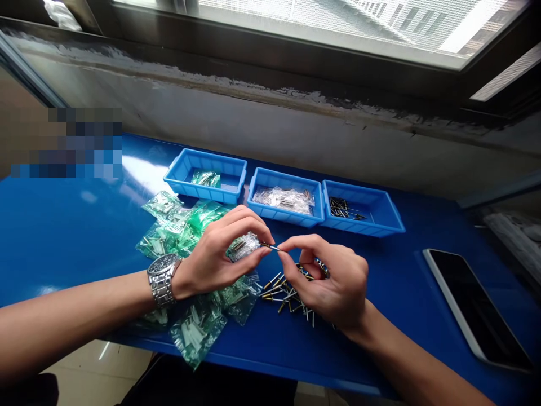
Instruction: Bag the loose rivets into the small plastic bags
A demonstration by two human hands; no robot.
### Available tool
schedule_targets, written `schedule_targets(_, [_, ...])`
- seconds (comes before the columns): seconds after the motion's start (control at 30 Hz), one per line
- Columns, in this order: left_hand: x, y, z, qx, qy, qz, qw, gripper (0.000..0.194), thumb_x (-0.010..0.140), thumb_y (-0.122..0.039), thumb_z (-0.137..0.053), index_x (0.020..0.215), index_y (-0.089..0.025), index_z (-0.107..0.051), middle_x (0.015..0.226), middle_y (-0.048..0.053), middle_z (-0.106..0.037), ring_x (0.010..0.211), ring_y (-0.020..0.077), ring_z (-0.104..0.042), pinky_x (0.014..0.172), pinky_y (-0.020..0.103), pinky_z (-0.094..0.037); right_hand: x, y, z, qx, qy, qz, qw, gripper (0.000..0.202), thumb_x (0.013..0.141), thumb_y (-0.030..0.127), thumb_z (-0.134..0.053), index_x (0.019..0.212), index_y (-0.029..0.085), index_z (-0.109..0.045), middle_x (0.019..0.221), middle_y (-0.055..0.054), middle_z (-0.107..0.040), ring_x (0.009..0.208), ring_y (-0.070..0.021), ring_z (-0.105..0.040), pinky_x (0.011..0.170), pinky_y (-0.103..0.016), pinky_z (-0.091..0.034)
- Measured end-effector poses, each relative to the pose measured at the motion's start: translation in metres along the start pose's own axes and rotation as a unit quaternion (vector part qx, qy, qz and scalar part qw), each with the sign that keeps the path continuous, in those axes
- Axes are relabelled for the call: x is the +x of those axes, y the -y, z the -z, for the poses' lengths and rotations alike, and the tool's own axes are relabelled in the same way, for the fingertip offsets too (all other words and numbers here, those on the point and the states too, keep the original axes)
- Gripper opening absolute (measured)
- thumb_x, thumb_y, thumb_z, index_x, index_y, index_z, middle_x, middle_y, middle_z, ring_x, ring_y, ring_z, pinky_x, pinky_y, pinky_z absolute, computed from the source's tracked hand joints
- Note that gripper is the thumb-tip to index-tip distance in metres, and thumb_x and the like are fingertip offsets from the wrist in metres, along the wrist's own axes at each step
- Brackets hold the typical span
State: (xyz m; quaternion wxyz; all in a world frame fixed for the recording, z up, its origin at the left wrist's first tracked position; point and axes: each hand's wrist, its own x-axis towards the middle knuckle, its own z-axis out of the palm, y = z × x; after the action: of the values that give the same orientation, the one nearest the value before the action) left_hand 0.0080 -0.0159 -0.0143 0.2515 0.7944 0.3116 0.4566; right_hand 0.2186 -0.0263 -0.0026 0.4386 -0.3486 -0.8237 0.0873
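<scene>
The left hand [215, 254] pinches one end of a rivet [274, 247] between thumb and finger, and the right hand [333, 276] pinches its thin silver end, so the rivet is held level between both hands above the middle of the table [393, 282]. A metal watch [163, 279] sits on the left wrist.

Along the far side of the blue table stand three boxes in a row: the left box [207, 194], the middle box [287, 216] and the right box [363, 226]. A phone [477, 310] lies at the right, well apart from the hands.

Green bags [198, 332] of pale pieces lie spread at the left, under and around the left forearm, out to the near edge. One green bag [206, 179] lies in the left box and clear bags [284, 198] fill much of the middle one. Another clear bag [243, 246] shows inside the curve of the left hand; whether it is gripped there, I cannot tell.

Loose rivets [289, 294] lie heaped below the right hand, and dark rivets [340, 207] lie in the right box.

The work looks partway along, judging by this: each box has contents, but the heap and the green bags remain outside, and the pinched rivet is not yet put down.
</scene>
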Motion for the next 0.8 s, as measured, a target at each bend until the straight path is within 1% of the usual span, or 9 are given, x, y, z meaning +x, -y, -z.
schedule_targets(0.17, [0.001, -0.001, -0.001, -0.010, 0.032, -0.019, 0.999, 0.007, 0.091, -0.009, -0.068, 0.096, -0.013, -0.066, 0.094, 0.007, -0.067, 0.092, 0.0192, -0.061, 0.081, 0.035, -0.052, -0.002, 0.004, 0.000, 0.020, -0.002, 0.048, 0.999, 0.010, 0.086, 0.012, -0.076, 0.094, 0.016, -0.071, 0.051, 0.010, -0.045, 0.043, -0.0055, -0.040, 0.050, -0.021, -0.036])
schedule_targets(0.23, [0.000, -0.001, 0.000, -0.013, 0.037, -0.022, 0.999, 0.007, 0.091, -0.010, -0.069, 0.096, -0.013, -0.066, 0.094, 0.007, -0.066, 0.092, 0.0199, -0.060, 0.081, 0.036, -0.051, -0.002, 0.005, 0.000, 0.021, -0.001, 0.055, 0.998, 0.011, 0.086, 0.012, -0.077, 0.094, 0.016, -0.071, 0.052, 0.009, -0.048, 0.043, -0.0055, -0.041, 0.051, -0.022, -0.036])
schedule_targets(0.3, [0.000, -0.001, 0.000, -0.013, 0.034, -0.022, 0.999, 0.007, 0.090, -0.011, -0.069, 0.096, -0.013, -0.067, 0.094, 0.007, -0.066, 0.092, 0.0201, -0.060, 0.081, 0.036, -0.052, -0.001, 0.005, 0.001, 0.015, -0.002, 0.047, 0.999, 0.009, 0.086, 0.013, -0.076, 0.092, 0.016, -0.071, 0.052, 0.009, -0.047, 0.043, -0.0052, -0.040, 0.050, -0.022, -0.036])
schedule_targets(0.4, [-0.001, -0.001, 0.001, -0.012, 0.016, -0.017, 1.000, 0.007, 0.090, -0.012, -0.070, 0.096, -0.013, -0.068, 0.094, 0.007, -0.065, 0.092, 0.0196, -0.061, 0.080, 0.035, -0.052, 0.001, 0.004, 0.003, 0.000, 0.000, 0.025, 1.000, 0.004, 0.087, 0.014, -0.074, 0.090, 0.017, -0.071, 0.052, 0.010, -0.042, 0.042, -0.0046, -0.039, 0.047, -0.021, -0.033])
schedule_targets(0.53, [-0.001, -0.001, 0.001, -0.014, -0.003, -0.014, 1.000, 0.009, 0.089, -0.011, -0.071, 0.097, -0.012, -0.068, 0.095, 0.007, -0.065, 0.092, 0.0187, -0.061, 0.079, 0.034, -0.053, 0.002, 0.000, 0.001, 0.001, 0.028, -0.003, 1.000, 0.002, 0.088, 0.015, -0.071, 0.087, 0.016, -0.071, 0.053, 0.010, -0.037, 0.041, -0.0045, -0.038, 0.045, -0.021, -0.031])
schedule_targets(0.7, [0.000, -0.001, 0.001, -0.013, 0.007, -0.029, 0.999, 0.008, 0.090, -0.009, -0.070, 0.097, -0.012, -0.067, 0.093, 0.007, -0.065, 0.090, 0.0183, -0.061, 0.078, 0.035, -0.053, 0.000, -0.005, -0.004, 0.035, 0.078, -0.012, 0.996, 0.006, 0.089, 0.015, -0.071, 0.095, 0.015, -0.070, 0.055, 0.010, -0.044, 0.042, -0.0042, -0.037, 0.045, -0.020, -0.031])
schedule_targets(0.8, [0.000, -0.002, 0.001, -0.013, 0.005, -0.029, 0.999, 0.008, 0.090, -0.009, -0.070, 0.097, -0.012, -0.067, 0.093, 0.007, -0.065, 0.090, 0.0180, -0.061, 0.078, 0.034, -0.053, -0.001, -0.005, -0.005, 0.032, 0.076, -0.010, 0.997, 0.006, 0.090, 0.015, -0.070, 0.096, 0.016, -0.069, 0.056, 0.009, -0.048, 0.042, -0.0043, -0.037, 0.045, -0.020, -0.031])
